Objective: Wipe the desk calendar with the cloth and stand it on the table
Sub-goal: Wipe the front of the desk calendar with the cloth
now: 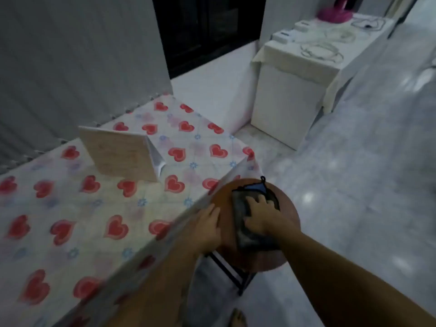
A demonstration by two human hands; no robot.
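Observation:
The desk calendar [122, 153] stands upright as a tent on the table [94, 208], which is covered by a cloth with red hearts. A dark grey cloth [250, 237] with a blue corner lies on a round brown stool [271, 258] at the table's right edge. My right hand [260, 215] presses flat on that cloth with fingers spread. My left hand [207, 226] rests at the stool's left rim, against the table edge, holding nothing. Both hands are well to the right of the calendar.
A white cabinet [287, 109] with cables and a pink object [333, 13] on top stands at the back right. A dark doorway [207, 31] opens behind the table. Pale tiled floor [354, 185] spreads to the right. A grey wall runs along the table's far side.

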